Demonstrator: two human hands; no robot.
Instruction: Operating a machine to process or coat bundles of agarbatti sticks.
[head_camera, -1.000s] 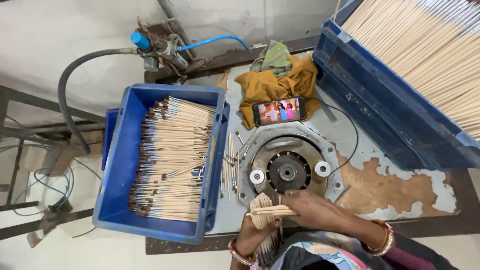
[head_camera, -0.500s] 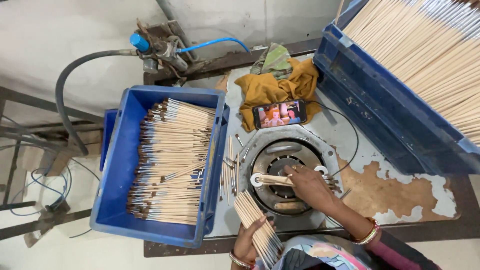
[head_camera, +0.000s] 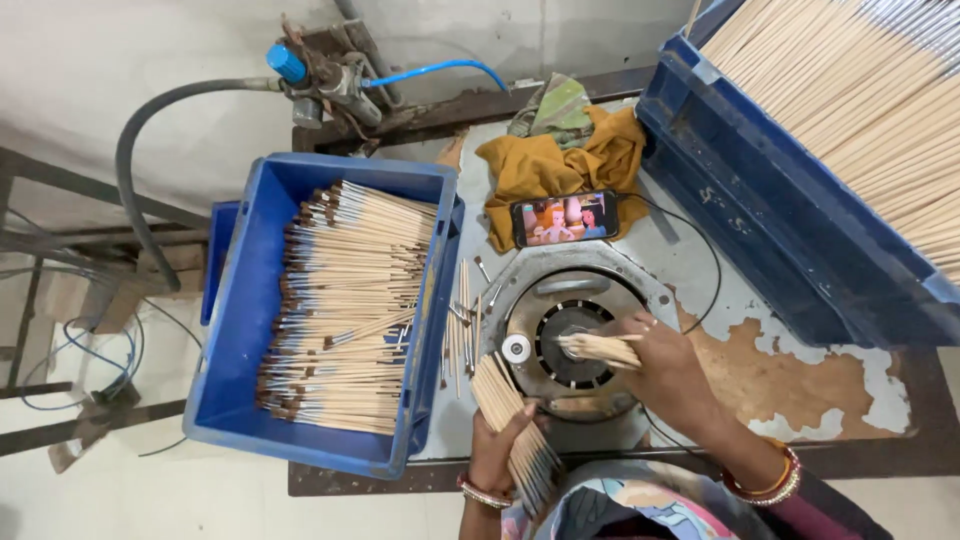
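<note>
On the far left a thick grey hose (head_camera: 130, 190) bends up to a metal valve with a blue cap (head_camera: 300, 72), and a thin blue tube (head_camera: 445, 70) runs off from it. Next comes a blue crate (head_camera: 235, 330) sitting at the left edge of the surface (head_camera: 780, 380). It is full of thin wooden sticks with dark tips (head_camera: 345, 300), all lying the same way. A few loose sticks (head_camera: 462, 320) lie on the surface just beside the crate.

The left hand (head_camera: 500, 450) is low in the picture. Its grip is closed around a fat bundle of sticks (head_camera: 512, 425) that slants from the round machine down toward the person.

In the middle is a round metal machine (head_camera: 575, 340) with a dark hole in it. Behind it lies a phone (head_camera: 565, 218) with a bright screen, resting on a yellow cloth (head_camera: 550, 165), and a green cloth (head_camera: 555, 105) sits behind that.

The right hand (head_camera: 665, 365) is over the machine. Its grip is pinched on a small bunch of sticks (head_camera: 598, 347), with the ends pointing at the middle of the machine. I cannot tell if the ends touch it.

On the right a big blue bin (head_camera: 760, 210) leans, full of long pale sticks (head_camera: 870, 100). The surface near it has worn, brown patches.
</note>
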